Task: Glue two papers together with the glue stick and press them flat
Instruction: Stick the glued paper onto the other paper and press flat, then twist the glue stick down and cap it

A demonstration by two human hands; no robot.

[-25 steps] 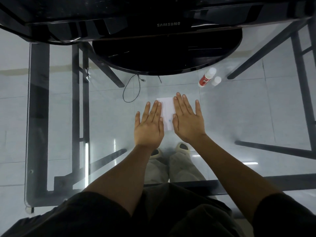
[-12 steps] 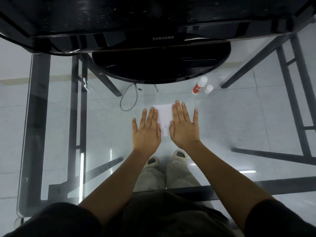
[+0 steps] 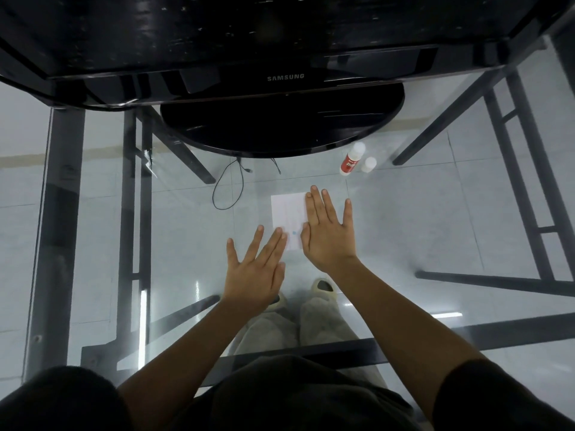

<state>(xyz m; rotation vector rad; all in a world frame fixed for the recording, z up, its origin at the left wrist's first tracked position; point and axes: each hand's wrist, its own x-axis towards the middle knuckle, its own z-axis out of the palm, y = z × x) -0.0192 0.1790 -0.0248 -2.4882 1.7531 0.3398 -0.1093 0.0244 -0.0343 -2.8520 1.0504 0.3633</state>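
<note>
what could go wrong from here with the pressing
1. Only the right hand lies flat on the paper; the left hand touches just its near left corner, so the far left part may not bond and the sheets could skew on the smooth glass table.
2. The glue stick lies beside its cap, apparently uncapped, so it may dry out or roll.

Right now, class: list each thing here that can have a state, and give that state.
paper: flat on glass table
right hand: open, flat on paper
left hand: open, fingertips at paper's edge
glue stick: uncapped, lying down
cap: off, beside glue stick
</note>
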